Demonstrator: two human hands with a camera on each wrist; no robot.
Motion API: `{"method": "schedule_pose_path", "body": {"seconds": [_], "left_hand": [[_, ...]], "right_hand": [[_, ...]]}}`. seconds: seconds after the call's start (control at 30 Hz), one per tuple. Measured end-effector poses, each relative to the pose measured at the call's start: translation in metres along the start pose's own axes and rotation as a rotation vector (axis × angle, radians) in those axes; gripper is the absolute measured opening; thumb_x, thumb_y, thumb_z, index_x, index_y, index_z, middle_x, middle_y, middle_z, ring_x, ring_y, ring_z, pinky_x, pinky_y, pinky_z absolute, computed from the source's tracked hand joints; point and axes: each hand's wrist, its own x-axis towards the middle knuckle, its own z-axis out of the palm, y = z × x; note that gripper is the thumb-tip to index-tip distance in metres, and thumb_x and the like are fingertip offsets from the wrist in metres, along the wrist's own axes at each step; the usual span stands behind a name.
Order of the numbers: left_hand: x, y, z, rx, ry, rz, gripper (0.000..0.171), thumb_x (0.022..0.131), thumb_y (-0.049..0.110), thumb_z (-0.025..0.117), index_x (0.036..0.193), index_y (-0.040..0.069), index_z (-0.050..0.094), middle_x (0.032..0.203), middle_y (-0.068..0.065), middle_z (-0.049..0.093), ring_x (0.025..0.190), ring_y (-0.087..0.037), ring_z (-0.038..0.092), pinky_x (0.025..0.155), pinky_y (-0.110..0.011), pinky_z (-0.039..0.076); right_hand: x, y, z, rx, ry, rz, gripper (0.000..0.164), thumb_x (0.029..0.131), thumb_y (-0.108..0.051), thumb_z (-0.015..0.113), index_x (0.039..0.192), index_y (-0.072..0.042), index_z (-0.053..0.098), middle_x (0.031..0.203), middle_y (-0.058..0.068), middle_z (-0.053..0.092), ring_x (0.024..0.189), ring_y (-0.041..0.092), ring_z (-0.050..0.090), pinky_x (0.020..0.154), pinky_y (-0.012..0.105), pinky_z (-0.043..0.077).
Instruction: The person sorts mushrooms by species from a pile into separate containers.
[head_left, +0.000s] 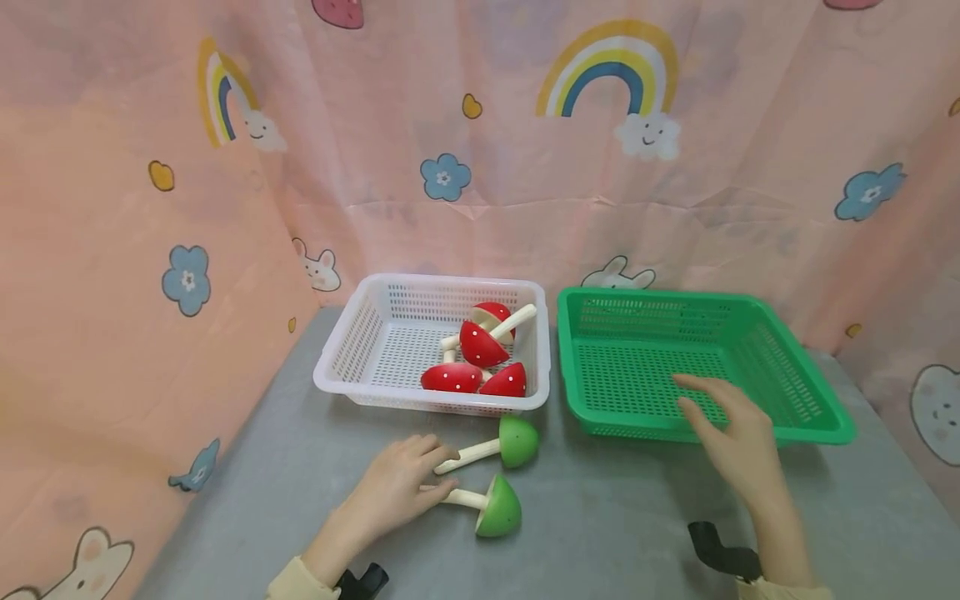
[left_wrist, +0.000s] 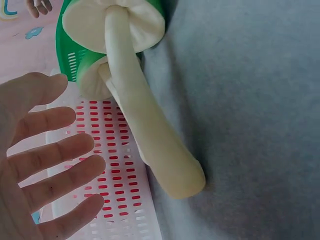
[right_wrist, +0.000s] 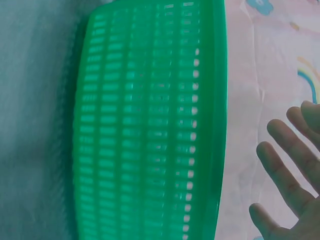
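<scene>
Two toy mushrooms with green caps and cream stems lie on the grey cloth, a nearer one (head_left: 498, 508) and a farther one (head_left: 519, 442). My left hand (head_left: 405, 479) is by the stem ends, palm toward the cloth. In the left wrist view its fingers (left_wrist: 60, 152) are spread, with a gap between them and the thick stem (left_wrist: 145, 125). Over the front edge of the green basket (head_left: 637, 421) hovers my right hand (head_left: 738, 442), thumb and fingers apart, holding nothing. The right wrist view shows its loosely spread fingers (right_wrist: 285, 170) beside the basket's perforated wall.
A white basket (head_left: 337, 387) stands left of the green one, just behind the green mushrooms. Several red-capped toy mushrooms with white dots (head_left: 483, 346) lie in its right half. A pink patterned curtain (head_left: 510, 225) hangs behind both baskets and along the left side.
</scene>
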Motion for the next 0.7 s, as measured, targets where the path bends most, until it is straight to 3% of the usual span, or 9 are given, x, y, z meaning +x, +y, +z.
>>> {"method": "schedule_pose_path", "body": {"seconds": [0.07,0.13,0.27,0.4,0.43,0.57,0.63,0.7], "left_hand": [[-0.002,-0.001,0.001,-0.006,-0.012,0.005,0.029,0.079,0.034,0.076,0.103,0.020,0.069,0.088,0.007,0.062,0.079,-0.008,0.055,0.067,-0.026,0.047],[-0.003,-0.001,0.002,-0.009,-0.032,0.013,0.030,0.079,0.035,0.076,0.105,0.021,0.069,0.089,0.008,0.062,0.081,-0.008,0.055,0.069,-0.026,0.047],[-0.005,-0.001,0.005,-0.019,-0.075,0.036,0.032,0.080,0.035,0.075,0.108,0.022,0.069,0.093,0.008,0.061,0.083,-0.008,0.054,0.070,-0.025,0.047],[-0.006,-0.001,0.006,-0.029,-0.118,0.044,0.034,0.079,0.034,0.076,0.110,0.022,0.068,0.095,0.008,0.062,0.084,-0.007,0.053,0.071,-0.025,0.046],[-0.007,-0.001,0.006,-0.032,-0.131,0.042,0.035,0.078,0.033,0.076,0.110,0.022,0.068,0.096,0.008,0.062,0.085,-0.007,0.052,0.071,-0.025,0.046],[-0.008,-0.001,0.007,-0.043,-0.181,0.033,0.035,0.078,0.031,0.077,0.111,0.022,0.068,0.098,0.007,0.062,0.085,-0.006,0.050,0.072,-0.024,0.045],[-0.008,-0.002,0.008,-0.041,-0.195,0.032,0.035,0.078,0.031,0.077,0.111,0.022,0.068,0.098,0.008,0.062,0.085,-0.006,0.050,0.071,-0.024,0.044],[-0.009,-0.002,0.009,-0.033,-0.202,0.035,0.035,0.078,0.031,0.077,0.111,0.022,0.067,0.097,0.008,0.061,0.085,-0.006,0.050,0.071,-0.023,0.044]], "right_hand": [[-0.003,0.004,-0.002,-0.001,0.016,0.016,0.034,0.095,-0.023,0.060,0.129,-0.020,0.061,0.128,0.004,0.061,0.116,-0.020,0.036,0.091,0.059,0.040],[-0.005,0.009,-0.005,0.008,0.031,0.037,0.035,0.094,-0.024,0.062,0.128,-0.020,0.061,0.127,-0.013,0.059,0.115,-0.022,0.035,0.091,0.060,0.039],[-0.010,0.018,-0.009,0.023,0.060,0.077,0.036,0.092,-0.026,0.065,0.127,-0.022,0.062,0.116,-0.042,0.043,0.112,-0.025,0.032,0.092,0.065,0.035],[-0.015,0.028,-0.011,0.005,0.089,0.094,0.037,0.090,-0.026,0.067,0.127,-0.021,0.063,0.112,-0.047,0.038,0.116,-0.019,0.036,0.094,0.068,0.032],[-0.016,0.030,-0.012,-0.002,0.092,0.099,0.037,0.090,-0.026,0.066,0.127,-0.021,0.062,0.111,-0.048,0.037,0.120,-0.012,0.039,0.094,0.069,0.032],[-0.018,0.037,-0.011,-0.036,0.111,0.095,0.037,0.090,-0.025,0.067,0.126,-0.017,0.063,0.116,-0.036,0.046,0.119,0.017,0.046,0.093,0.068,0.032],[-0.017,0.039,-0.011,-0.053,0.117,0.080,0.036,0.090,-0.022,0.066,0.125,-0.014,0.063,0.122,-0.018,0.057,0.116,0.033,0.046,0.092,0.067,0.032],[-0.017,0.040,-0.010,-0.083,0.128,0.071,0.035,0.090,-0.020,0.067,0.124,-0.011,0.064,0.121,0.005,0.062,0.110,0.038,0.046,0.090,0.064,0.034]]}}
